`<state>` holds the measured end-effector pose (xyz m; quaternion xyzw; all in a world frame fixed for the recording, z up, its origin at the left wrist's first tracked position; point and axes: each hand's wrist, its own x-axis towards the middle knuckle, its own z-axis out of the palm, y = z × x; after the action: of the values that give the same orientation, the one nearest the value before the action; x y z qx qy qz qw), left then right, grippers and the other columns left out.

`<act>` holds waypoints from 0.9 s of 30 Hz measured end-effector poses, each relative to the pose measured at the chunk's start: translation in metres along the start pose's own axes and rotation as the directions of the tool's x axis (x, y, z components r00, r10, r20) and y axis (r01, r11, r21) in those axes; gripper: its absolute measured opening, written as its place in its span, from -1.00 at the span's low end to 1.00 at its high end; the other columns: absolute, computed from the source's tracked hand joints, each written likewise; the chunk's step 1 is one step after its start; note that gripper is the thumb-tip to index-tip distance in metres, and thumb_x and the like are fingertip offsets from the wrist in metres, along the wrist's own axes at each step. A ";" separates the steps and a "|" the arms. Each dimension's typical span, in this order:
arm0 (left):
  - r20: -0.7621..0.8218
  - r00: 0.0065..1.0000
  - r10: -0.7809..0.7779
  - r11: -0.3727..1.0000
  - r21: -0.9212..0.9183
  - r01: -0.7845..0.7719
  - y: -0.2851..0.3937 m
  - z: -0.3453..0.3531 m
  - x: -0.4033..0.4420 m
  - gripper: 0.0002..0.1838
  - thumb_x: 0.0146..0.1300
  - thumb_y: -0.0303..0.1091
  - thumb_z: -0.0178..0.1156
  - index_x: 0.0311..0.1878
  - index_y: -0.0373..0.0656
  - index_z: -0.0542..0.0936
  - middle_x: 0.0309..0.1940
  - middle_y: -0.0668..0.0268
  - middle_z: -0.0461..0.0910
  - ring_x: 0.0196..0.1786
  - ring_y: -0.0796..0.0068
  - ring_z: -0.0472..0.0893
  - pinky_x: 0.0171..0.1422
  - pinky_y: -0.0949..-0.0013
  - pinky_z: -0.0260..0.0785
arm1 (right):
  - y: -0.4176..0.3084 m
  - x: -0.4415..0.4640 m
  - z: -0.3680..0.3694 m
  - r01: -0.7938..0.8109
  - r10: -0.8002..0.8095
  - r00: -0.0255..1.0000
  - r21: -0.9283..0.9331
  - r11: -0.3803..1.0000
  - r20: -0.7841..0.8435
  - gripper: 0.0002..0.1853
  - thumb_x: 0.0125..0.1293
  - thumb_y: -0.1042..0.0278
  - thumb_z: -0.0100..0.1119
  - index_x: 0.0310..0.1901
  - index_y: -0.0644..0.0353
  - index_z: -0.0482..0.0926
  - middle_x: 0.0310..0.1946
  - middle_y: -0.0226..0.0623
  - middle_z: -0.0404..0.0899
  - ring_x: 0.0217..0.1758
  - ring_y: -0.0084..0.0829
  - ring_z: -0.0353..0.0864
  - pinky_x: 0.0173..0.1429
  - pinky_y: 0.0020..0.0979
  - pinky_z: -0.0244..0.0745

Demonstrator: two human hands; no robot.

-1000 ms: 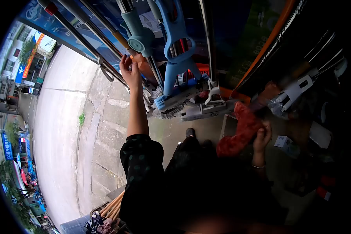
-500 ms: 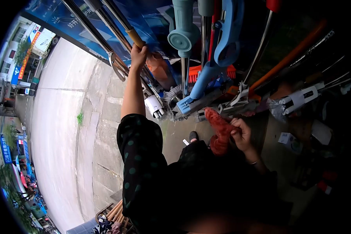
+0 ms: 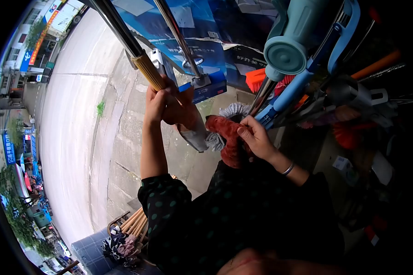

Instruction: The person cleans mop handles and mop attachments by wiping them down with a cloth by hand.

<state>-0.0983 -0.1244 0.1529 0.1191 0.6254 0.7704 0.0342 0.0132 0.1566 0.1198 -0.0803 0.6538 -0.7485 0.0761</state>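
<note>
My left hand (image 3: 158,100) is closed round the lower part of a yellow ribbed grip (image 3: 147,71) on a metal pole. Just below that hand hangs a brownish-orange piece with a pale lower end (image 3: 192,134), its exact kind unclear. My right hand (image 3: 256,137) grips a reddish-brown fluffy cloth (image 3: 231,145), which hangs folded near my waist. Behind the cloth shows a grey string mop head (image 3: 235,110). A teal mop handle with a round disc (image 3: 285,56) stands above my right hand, beside a blue handle (image 3: 287,98).
Blue printed panels (image 3: 192,48) stand behind the poles. An orange-red brush (image 3: 257,80) is among them. At the lower left, wooden sticks (image 3: 134,223) lean by a plaid surface (image 3: 89,252). The paved street (image 3: 73,137) runs along the left.
The pole with the yellow grip has come nearer, with my left hand lower. My right hand has brought the reddish cloth left, towards my left hand. The view has shifted towards the poles.
</note>
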 end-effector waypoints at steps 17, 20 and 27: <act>0.143 0.989 0.029 0.923 -0.384 0.028 -0.003 0.116 -0.025 -0.73 -0.07 -0.35 0.16 -0.38 -0.04 0.25 -0.69 0.54 0.17 -0.57 0.59 0.27 0.20 0.00 0.23 | 0.165 -0.040 0.023 -0.203 0.191 0.976 -0.125 0.971 -0.102 -0.70 0.34 0.27 -0.06 0.01 0.22 0.45 -0.01 -0.09 0.47 0.05 -0.19 0.47 0.13 -0.33 0.30; 0.133 0.989 0.062 0.939 -0.344 -0.012 -0.011 0.108 -0.022 -0.73 -0.05 -0.40 0.14 -0.40 -0.03 0.21 -0.67 0.49 0.18 -0.55 0.58 0.25 0.16 0.11 0.28 | 0.079 -0.010 0.032 0.173 -0.170 0.971 0.001 0.985 -0.169 -0.72 0.32 0.32 -0.03 0.01 0.21 0.46 -0.07 -0.15 0.45 -0.01 -0.23 0.47 0.11 -0.35 0.32; -0.014 0.999 0.041 0.970 -0.240 -0.043 -0.030 0.122 -0.008 -0.76 0.00 -0.50 0.05 -0.22 -0.15 0.32 -0.51 0.38 0.34 -0.39 0.53 0.38 0.07 0.23 0.33 | 0.050 0.008 0.037 0.467 -0.617 0.776 -0.539 0.702 -0.132 -0.65 0.28 0.34 0.01 0.10 0.16 0.40 -0.05 -0.08 0.38 0.01 -0.08 0.37 0.09 -0.22 0.30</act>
<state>-0.0658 -0.0033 0.1459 0.1238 0.5249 0.8416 0.0292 0.0140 0.1121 0.0755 -0.1718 0.7664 -0.5551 -0.2737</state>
